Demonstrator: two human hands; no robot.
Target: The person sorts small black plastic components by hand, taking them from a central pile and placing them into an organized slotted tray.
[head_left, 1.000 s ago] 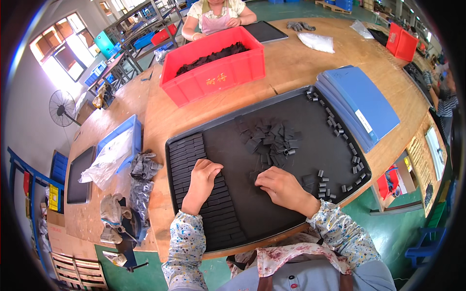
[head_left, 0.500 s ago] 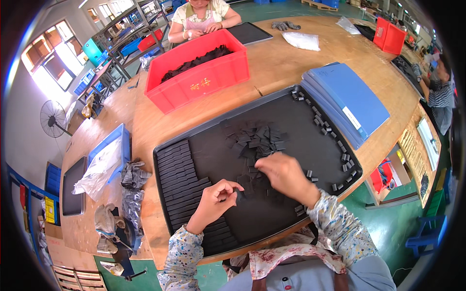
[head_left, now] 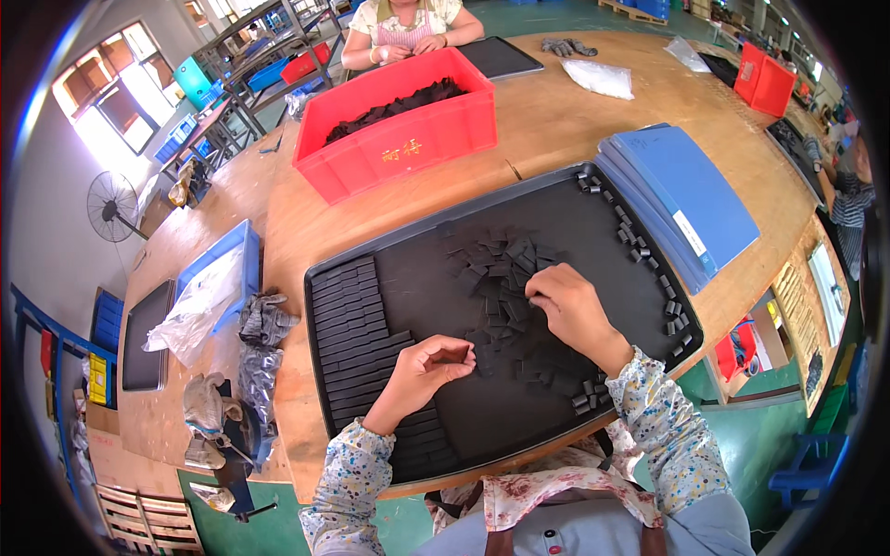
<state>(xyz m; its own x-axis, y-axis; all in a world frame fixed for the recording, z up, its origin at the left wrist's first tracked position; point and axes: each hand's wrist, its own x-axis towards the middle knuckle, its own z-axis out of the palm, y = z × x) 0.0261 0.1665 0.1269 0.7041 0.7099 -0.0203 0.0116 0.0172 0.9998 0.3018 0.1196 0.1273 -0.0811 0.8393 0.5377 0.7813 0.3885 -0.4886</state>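
Perhaps the black strips (head_left: pixel 345 315), ranked at the left of the tray (head_left: pixel 413 278), could be pushed askew if the left wrist, poised above them, dipped; their long axes run across the picture, rising slightly rightward. The left hand (head_left: pixel 420 378) points right, thumb and forefinger close together; I cannot tell whether they hold a piece, and a slack pinch could drop one. Mid-frame, loose pieces (head_left: pixel 505 269) overlap in a heap, so two might lift together; they point every way, sharing no axis. At its right edge, the right hand (head_left: pixel 573 310) points left, fingers curled in; any hold is hidden. Right of lower centre, the sleeve (head_left: pixel 663 417) could knock nearby cylinders (head_left: pixel 584 404) rolling; their axes look mixed.
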